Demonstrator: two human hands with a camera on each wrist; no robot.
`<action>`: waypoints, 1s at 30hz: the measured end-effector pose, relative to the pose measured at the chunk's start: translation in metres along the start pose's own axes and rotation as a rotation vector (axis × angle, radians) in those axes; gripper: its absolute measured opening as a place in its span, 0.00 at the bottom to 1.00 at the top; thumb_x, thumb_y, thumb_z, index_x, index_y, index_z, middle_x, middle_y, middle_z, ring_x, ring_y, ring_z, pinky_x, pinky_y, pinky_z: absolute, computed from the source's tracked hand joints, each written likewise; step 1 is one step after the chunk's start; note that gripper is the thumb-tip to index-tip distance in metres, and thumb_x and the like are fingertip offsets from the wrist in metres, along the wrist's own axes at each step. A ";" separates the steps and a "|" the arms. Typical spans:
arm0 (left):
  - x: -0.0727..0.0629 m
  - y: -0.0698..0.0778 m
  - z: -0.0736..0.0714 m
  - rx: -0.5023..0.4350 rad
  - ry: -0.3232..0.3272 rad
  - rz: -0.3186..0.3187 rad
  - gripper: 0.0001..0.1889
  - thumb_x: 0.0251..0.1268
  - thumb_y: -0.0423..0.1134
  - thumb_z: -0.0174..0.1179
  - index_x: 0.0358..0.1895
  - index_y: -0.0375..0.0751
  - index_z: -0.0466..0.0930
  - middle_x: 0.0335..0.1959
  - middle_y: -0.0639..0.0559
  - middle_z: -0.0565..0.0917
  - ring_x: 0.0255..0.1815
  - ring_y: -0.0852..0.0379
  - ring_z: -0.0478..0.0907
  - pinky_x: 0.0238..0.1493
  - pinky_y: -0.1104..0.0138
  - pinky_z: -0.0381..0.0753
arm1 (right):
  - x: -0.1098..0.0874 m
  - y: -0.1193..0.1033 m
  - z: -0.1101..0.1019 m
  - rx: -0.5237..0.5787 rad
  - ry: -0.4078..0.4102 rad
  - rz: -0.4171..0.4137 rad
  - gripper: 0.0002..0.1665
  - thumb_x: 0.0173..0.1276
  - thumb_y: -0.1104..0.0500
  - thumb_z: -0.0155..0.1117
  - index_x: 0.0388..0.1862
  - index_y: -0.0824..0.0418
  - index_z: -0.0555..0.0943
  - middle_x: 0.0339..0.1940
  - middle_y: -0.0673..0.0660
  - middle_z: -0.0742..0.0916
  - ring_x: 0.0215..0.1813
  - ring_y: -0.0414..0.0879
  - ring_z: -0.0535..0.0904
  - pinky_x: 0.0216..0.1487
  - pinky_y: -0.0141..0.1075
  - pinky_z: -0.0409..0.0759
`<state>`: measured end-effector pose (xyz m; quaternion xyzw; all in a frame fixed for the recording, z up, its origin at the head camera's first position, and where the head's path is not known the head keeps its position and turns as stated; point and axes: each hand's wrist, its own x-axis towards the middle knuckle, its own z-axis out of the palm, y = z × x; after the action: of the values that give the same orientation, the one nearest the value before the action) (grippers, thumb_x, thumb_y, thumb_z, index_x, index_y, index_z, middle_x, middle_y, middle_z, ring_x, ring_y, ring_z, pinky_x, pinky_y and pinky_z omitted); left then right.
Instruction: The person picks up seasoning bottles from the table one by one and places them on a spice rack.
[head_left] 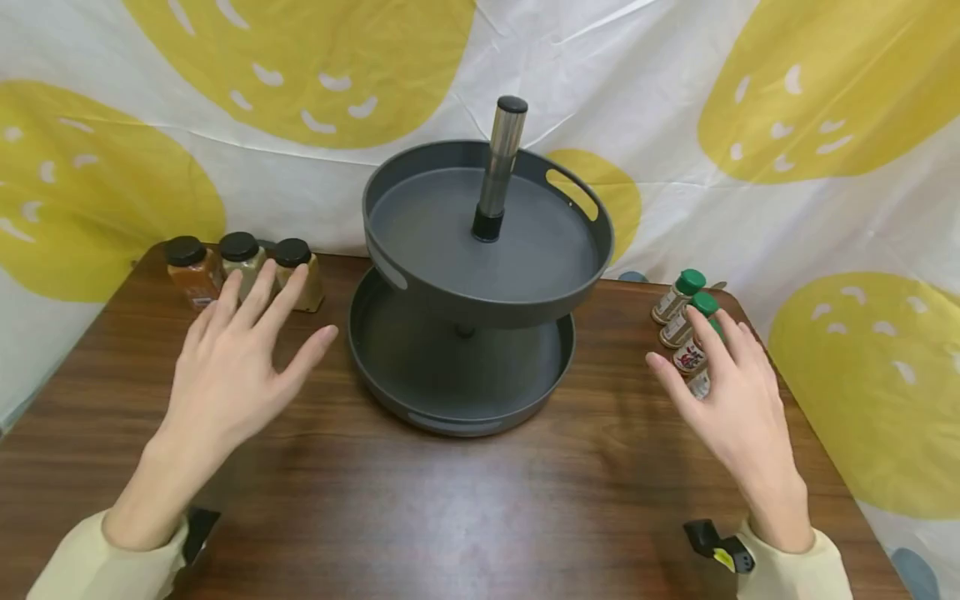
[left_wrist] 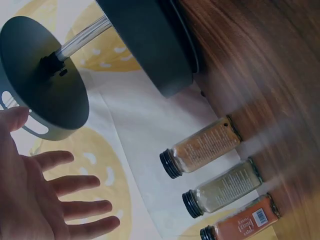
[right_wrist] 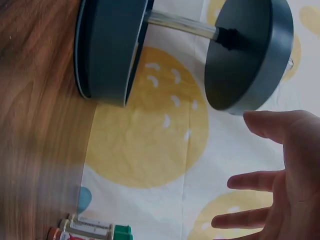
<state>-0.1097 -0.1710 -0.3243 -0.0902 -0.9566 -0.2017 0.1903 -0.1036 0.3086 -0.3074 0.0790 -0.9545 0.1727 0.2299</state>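
My left hand [head_left: 228, 375] hovers with spread fingers on the left, overlapping three black-lidded spice jars in the head view: a red-orange jar [head_left: 197, 279], a grey-green jar [left_wrist: 227, 186] and a tan jar [left_wrist: 205, 146]. On the right, my right hand [head_left: 738, 404] is held up, its fingers apart and slightly bent, in front of several green-capped spice bottles [head_left: 667, 307]. Between the hands stands a dark grey two-tier tray with an upper tier [head_left: 427, 225], a lower tier [head_left: 420, 367] and a metal post [head_left: 501, 162]. Both palms hold nothing.
All of it stands on a brown wooden table [head_left: 465, 508]. Behind hangs a white cloth [head_left: 660, 50] with yellow printed shapes, close to the table's back edge. The upper tier has cut-out handles [head_left: 573, 193] in its rim.
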 end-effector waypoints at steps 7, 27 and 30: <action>0.005 0.004 0.000 -0.028 0.034 -0.006 0.38 0.71 0.65 0.54 0.80 0.58 0.59 0.77 0.40 0.62 0.78 0.34 0.54 0.64 0.31 0.58 | 0.002 0.010 -0.004 -0.015 0.101 0.011 0.41 0.63 0.45 0.73 0.71 0.61 0.75 0.66 0.71 0.77 0.64 0.73 0.71 0.58 0.69 0.68; 0.022 0.018 0.004 -0.108 0.142 0.045 0.40 0.71 0.60 0.57 0.81 0.49 0.56 0.70 0.35 0.70 0.70 0.33 0.66 0.63 0.36 0.66 | 0.005 0.043 -0.016 -0.076 -0.057 0.229 0.47 0.69 0.38 0.65 0.78 0.60 0.65 0.71 0.74 0.72 0.68 0.75 0.66 0.57 0.73 0.64; 0.025 0.020 0.005 -0.133 0.156 0.048 0.41 0.72 0.60 0.57 0.81 0.48 0.55 0.70 0.35 0.70 0.69 0.33 0.67 0.63 0.37 0.67 | 0.006 0.047 -0.017 -0.082 -0.082 0.244 0.47 0.69 0.36 0.64 0.78 0.60 0.65 0.70 0.75 0.72 0.66 0.76 0.67 0.55 0.74 0.65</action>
<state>-0.1289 -0.1481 -0.3115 -0.1094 -0.9209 -0.2667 0.2623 -0.1125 0.3578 -0.3043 -0.0401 -0.9719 0.1569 0.1711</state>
